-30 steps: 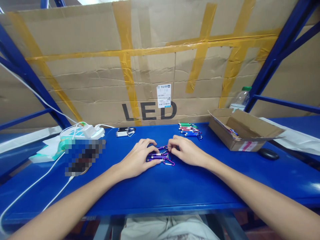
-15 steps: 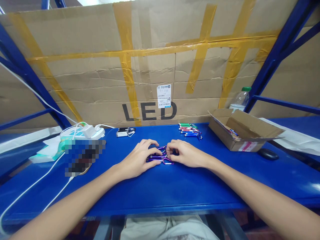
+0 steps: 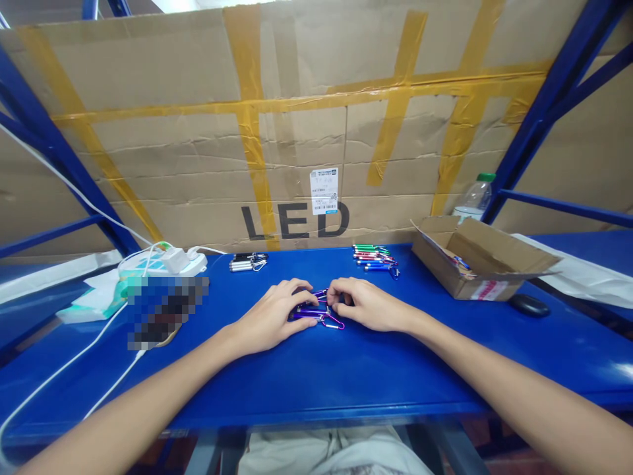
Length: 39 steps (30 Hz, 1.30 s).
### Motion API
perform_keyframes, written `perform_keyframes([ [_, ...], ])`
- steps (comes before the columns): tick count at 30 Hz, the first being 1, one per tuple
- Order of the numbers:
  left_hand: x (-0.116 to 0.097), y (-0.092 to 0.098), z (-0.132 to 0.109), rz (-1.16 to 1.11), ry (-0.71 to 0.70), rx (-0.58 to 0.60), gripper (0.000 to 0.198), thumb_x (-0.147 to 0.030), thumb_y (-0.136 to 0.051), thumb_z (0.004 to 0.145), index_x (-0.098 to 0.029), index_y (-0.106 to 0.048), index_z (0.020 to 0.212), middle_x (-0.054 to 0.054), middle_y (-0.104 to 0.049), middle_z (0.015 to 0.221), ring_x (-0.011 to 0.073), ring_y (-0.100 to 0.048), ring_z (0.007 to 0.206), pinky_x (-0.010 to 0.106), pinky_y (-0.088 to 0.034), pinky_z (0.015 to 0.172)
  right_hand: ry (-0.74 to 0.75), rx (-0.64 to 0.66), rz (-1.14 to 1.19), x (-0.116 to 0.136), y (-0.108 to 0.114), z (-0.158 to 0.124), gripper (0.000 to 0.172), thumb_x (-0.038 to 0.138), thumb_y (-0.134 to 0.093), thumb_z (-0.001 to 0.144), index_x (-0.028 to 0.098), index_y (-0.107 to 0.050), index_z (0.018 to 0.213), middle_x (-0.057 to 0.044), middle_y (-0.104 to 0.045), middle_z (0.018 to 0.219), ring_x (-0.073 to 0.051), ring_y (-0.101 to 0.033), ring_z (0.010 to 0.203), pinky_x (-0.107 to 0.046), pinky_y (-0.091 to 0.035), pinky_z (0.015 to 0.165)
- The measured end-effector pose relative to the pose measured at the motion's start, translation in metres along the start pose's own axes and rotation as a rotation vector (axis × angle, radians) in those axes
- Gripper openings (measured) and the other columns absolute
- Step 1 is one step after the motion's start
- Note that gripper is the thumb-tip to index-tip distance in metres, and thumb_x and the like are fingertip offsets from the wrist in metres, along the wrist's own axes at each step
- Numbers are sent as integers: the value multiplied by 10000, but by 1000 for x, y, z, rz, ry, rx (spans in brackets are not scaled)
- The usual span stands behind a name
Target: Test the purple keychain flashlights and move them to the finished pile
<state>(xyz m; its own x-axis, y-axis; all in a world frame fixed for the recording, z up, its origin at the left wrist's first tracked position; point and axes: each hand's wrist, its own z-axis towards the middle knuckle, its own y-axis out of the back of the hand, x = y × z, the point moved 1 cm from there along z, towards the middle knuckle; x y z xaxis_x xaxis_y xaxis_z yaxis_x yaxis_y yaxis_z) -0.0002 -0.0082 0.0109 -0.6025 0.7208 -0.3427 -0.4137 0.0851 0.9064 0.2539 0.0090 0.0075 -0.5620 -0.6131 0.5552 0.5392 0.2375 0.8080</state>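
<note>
Several purple keychain flashlights (image 3: 312, 311) lie side by side on the blue table in front of me. Slim metal tubes, they have a small carabiner clip at the right end. My left hand (image 3: 270, 315) wraps round their left ends, thumb on the near side and fingertips on the far side. At the clip end, the curled fingers of my right hand (image 3: 363, 303) close on the clip of the farther flashlights, mostly hidden by the fingers. The nearest purple carabiner clip (image 3: 334, 322) sticks out free below my right fingertips.
Black and silver flashlights (image 3: 248, 262) lie at the back left; green, red and blue ones (image 3: 374, 257) at the back right. An open cardboard box (image 3: 475, 264), a black mouse (image 3: 529, 304) and a bottle (image 3: 473, 198) stand right. A power strip (image 3: 195, 265) with cables lies left.
My right hand has shifted very slightly left. The nearest purple clip has swung a little toward me and now lies at a slant. My left hand stays in nearly the same place.
</note>
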Motion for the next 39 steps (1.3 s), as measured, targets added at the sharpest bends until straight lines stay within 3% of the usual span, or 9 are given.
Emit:
perform_keyframes([
  [11,1,1,1,-25,-96,52,321,-441,-605,1082,-377,-720,1374,76,-538,1552,308,-495,1445,535,-415,1228,-47,-16,-77,-4,-2,0,143,87,-669,898,214,-609,924,-1,-686,891,-194,-607,850,-290,-418,760],
  [18,5,-3,1,8,-74,2,319,-451,-643,1062,-352,-747,1347,83,-584,1505,310,-530,1403,543,-430,1216,-174,-48,-128,-3,-3,0,78,215,-653,961,212,-599,906,-20,-710,885,-191,-615,776,-290,-384,686],
  [27,-1,-1,2,43,-94,11,307,-383,-669,1055,-290,-744,1339,94,-648,1430,307,-544,1371,531,-459,1185,-231,-8,-37,6,-3,0,93,131,-656,917,208,-607,937,5,-690,824,-167,-598,723,-270,-377,663],
  [39,-3,0,1,58,-61,1,347,-398,-726,1015,-270,-718,1338,120,-583,1529,341,-509,1446,570,-457,1193,-244,35,63,7,-2,1,112,100,-656,869,203,-628,903,24,-674,780,-155,-589,698,-258,-391,638],
])
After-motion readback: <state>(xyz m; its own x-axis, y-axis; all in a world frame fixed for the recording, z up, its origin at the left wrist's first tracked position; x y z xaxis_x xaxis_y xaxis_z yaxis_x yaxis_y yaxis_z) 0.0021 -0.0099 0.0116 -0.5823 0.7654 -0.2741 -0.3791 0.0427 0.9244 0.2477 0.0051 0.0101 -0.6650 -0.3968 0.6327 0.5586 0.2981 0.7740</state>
